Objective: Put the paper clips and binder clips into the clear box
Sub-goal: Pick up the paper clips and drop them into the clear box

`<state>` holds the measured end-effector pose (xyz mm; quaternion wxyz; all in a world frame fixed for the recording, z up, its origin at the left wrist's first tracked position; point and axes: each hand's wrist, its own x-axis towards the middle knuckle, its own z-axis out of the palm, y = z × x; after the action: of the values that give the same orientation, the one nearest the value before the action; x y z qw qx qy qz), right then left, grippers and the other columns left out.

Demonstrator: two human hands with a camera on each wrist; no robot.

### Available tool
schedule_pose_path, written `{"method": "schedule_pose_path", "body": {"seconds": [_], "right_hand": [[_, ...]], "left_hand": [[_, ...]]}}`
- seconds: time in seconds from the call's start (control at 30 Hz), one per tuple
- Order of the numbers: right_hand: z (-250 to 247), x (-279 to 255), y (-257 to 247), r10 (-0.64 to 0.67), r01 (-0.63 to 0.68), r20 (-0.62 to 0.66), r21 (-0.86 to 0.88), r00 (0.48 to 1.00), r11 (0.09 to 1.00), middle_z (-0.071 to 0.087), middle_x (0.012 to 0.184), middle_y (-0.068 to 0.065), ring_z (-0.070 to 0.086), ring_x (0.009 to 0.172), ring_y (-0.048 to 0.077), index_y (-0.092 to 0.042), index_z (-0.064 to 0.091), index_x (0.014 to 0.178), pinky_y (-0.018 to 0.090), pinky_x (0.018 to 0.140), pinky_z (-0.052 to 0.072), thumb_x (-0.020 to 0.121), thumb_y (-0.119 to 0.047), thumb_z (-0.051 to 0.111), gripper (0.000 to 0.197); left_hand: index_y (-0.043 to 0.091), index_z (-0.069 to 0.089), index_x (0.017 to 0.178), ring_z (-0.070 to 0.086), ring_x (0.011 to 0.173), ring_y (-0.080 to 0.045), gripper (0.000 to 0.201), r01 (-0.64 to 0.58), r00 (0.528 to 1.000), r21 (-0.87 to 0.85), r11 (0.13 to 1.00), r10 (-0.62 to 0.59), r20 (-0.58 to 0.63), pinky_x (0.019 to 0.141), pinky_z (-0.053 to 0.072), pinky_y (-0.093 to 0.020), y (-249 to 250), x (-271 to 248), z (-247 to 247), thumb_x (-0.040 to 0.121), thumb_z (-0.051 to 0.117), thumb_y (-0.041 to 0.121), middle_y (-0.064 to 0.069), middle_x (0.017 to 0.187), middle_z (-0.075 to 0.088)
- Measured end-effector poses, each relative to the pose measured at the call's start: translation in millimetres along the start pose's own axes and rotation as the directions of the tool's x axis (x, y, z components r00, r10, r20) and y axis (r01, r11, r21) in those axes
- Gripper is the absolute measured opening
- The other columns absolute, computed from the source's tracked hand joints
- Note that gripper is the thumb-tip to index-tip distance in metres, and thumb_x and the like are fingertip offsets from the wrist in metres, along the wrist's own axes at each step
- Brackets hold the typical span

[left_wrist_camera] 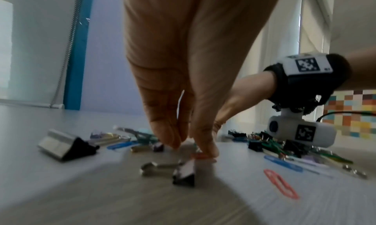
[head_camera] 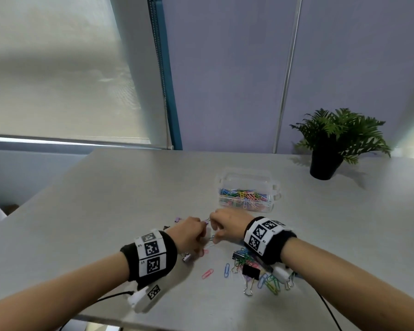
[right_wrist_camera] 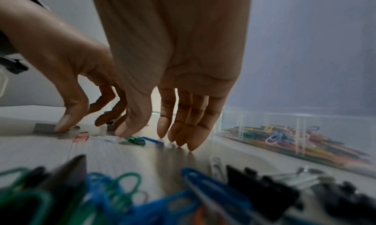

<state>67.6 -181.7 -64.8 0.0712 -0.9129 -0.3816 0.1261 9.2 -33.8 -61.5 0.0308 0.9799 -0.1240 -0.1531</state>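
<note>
The clear box point(head_camera: 272, 199), lid up, holds several coloured paper clips and stands just beyond my hands; its wall point(right_wrist_camera: 284, 120) is to the right in the right wrist view. Both hands meet low over the table centre. My left hand point(head_camera: 202, 235) has curled fingers around what looks like a small dark binder clip point(right_wrist_camera: 111, 122). Its thumb presses down beside a pink-red paper clip point(left_wrist_camera: 200, 156). My right hand point(right_wrist_camera: 154, 135) points straight fingers down, tips on the table, thumb by a green paper clip point(right_wrist_camera: 135, 140). A pile of clips point(head_camera: 253, 266) lies under my right wrist.
A black binder clip point(left_wrist_camera: 185, 173) lies near my left palm, and a larger one point(left_wrist_camera: 65, 146) further left. Loose pink point(head_camera: 207, 274) and blue point(head_camera: 226, 269) paper clips lie near the front. A potted plant point(head_camera: 325, 161) stands back right. Wrist-camera cables trail off the front edge.
</note>
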Motion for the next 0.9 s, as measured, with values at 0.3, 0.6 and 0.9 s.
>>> {"method": "schedule_pose_path", "body": {"seconds": [0.3, 0.6, 0.9], "right_hand": [[1, -2, 3, -0.024, 0.022, 0.045, 0.050, 0.999, 0.998, 0.047, 0.061, -0.015, 0.051, 0.073, 0.014, -0.017, 0.056, 0.076, 0.032, 0.065, 0.043, 0.080, -0.011, 0.061, 0.009], [-5, -33, 17, 0.008, -0.009, 0.027, 0.033, 1.000, 0.999, 0.062, 0.094, 0.008, 0.044, 0.080, 0.014, -0.009, 0.057, 0.103, 0.027, 0.068, 0.033, 0.085, -0.006, 0.054, 0.018], [-1, -33, 19, 0.065, -0.066, 0.039, 0.035, 0.997, 0.997, 0.059, 0.080, 0.000, 0.051, 0.078, 0.016, -0.013, 0.057, 0.076, 0.028, 0.070, 0.041, 0.080, 0.007, 0.053, 0.021]], "left_hand": [[0.017, 0.064, 0.097, 0.061, 0.102, -0.025, 0.020, -0.015, 0.999, -0.047, 0.999, 0.013, -0.032, 0.086, 0.050, -0.039, 1, 5, 5, 0.077, 0.067, 0.016, -0.006, 0.109, 0.065], [0.012, 0.061, 0.105, 0.057, 0.107, -0.031, 0.020, -0.039, 0.999, 0.129, 0.991, 0.038, 0.008, 0.084, 0.046, -0.037, 21, 1, 0, 0.086, 0.053, 0.013, -0.012, 0.116, 0.060], [0.009, 0.062, 0.107, 0.058, 0.109, -0.027, 0.025, -0.041, 0.999, -0.038, 0.998, 0.041, -0.010, 0.091, 0.048, -0.036, 15, -13, -3, 0.084, 0.052, 0.004, -0.011, 0.115, 0.063]]}}
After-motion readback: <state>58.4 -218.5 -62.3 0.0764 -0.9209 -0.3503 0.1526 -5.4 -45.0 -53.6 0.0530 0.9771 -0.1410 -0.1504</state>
